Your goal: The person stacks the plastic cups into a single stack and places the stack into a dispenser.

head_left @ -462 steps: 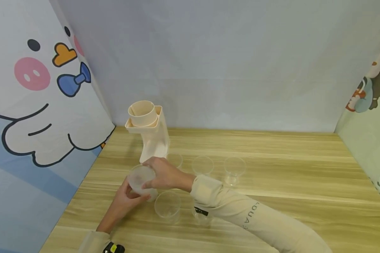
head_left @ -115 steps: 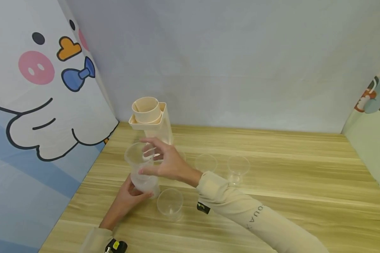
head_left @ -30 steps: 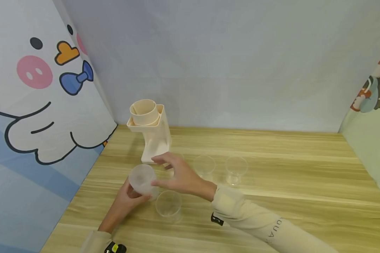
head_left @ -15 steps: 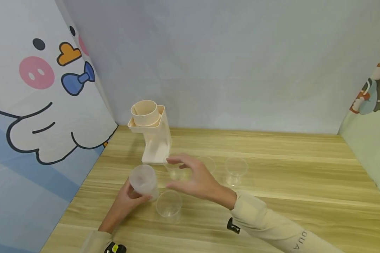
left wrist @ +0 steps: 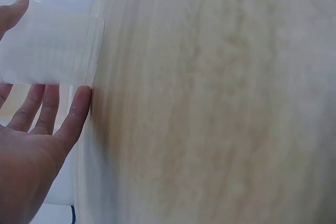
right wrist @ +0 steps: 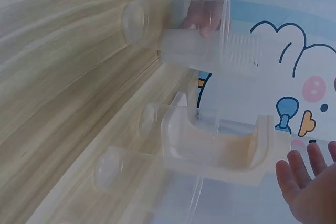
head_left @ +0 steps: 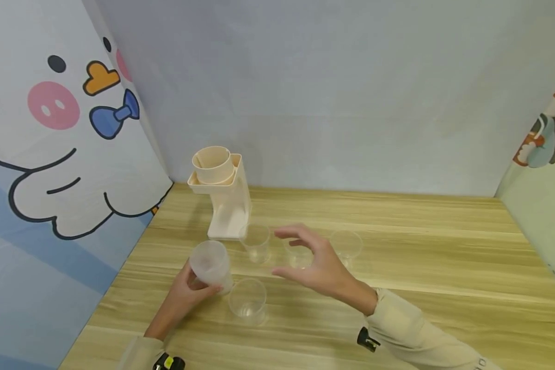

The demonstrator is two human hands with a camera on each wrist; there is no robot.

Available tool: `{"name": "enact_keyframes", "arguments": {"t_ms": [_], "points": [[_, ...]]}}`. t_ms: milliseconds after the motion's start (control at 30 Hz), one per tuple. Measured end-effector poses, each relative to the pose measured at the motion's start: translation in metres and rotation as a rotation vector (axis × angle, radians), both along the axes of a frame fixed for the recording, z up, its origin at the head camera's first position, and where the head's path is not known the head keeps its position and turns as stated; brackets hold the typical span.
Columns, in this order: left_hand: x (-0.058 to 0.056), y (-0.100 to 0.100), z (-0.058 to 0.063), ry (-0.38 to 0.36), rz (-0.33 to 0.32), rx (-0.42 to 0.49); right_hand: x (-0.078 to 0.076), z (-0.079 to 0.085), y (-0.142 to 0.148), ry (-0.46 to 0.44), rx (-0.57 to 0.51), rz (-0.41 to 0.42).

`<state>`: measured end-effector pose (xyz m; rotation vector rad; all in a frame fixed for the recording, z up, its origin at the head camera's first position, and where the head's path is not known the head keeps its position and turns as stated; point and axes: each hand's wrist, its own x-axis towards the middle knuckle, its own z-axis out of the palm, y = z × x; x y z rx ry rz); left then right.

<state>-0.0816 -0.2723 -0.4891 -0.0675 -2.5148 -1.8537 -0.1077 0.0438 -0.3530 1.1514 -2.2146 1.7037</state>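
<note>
My left hand (head_left: 180, 298) holds a stack of frosted clear plastic cups (head_left: 211, 267) on the left of the table, thumb on one side and fingers on the other. In the left wrist view the fingers lie along the stack's side (left wrist: 47, 45). My right hand (head_left: 324, 267) holds nothing; thumb and fingers are spread apart, overlapping the middle back cup (head_left: 298, 258) in the head view. Another back cup (head_left: 255, 241) stands to its left and a third (head_left: 347, 241) to its right. A single clear cup (head_left: 247, 300) stands just right of the stack.
A cream plastic stand (head_left: 228, 205) with a round tube (head_left: 213, 165) on top rises behind the stack. A grey backdrop (head_left: 324, 103) closes off the wood-grain table (head_left: 421, 246) at the back. Cartoon-printed panels (head_left: 97, 169) flank it.
A second front cup, seen 15.4 s ago, no longer stands there. At 3.8 s my right hand was at a cup above the stack; since then it has moved right, away from the stack.
</note>
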Motion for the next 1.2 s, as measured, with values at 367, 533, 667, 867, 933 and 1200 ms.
{"name": "enact_keyframes", "arguments": {"t_ms": [367,533,667,867,933,1200], "points": [[0.0,0.0,0.0,-0.018,0.012,0.014,-0.008,-0.03,0.027,-0.006,-0.007,-0.069],[0.0,0.0,0.0,-0.016,0.012,0.02,-0.008,-0.038,0.037,-0.022,-0.021,-0.077],[0.001,0.0,0.0,-0.013,0.012,0.011,-0.005,-0.042,0.044,-0.028,-0.03,-0.093],[0.001,0.0,0.001,-0.011,0.01,0.004,-0.001,-0.049,0.054,-0.007,-0.041,-0.132],[0.001,0.0,0.001,-0.012,0.01,0.003,0.0,-0.051,0.057,0.005,-0.047,-0.151],[0.0,0.0,0.001,-0.012,0.009,-0.005,0.0,-0.062,0.075,-0.036,-0.076,-0.21]]}}
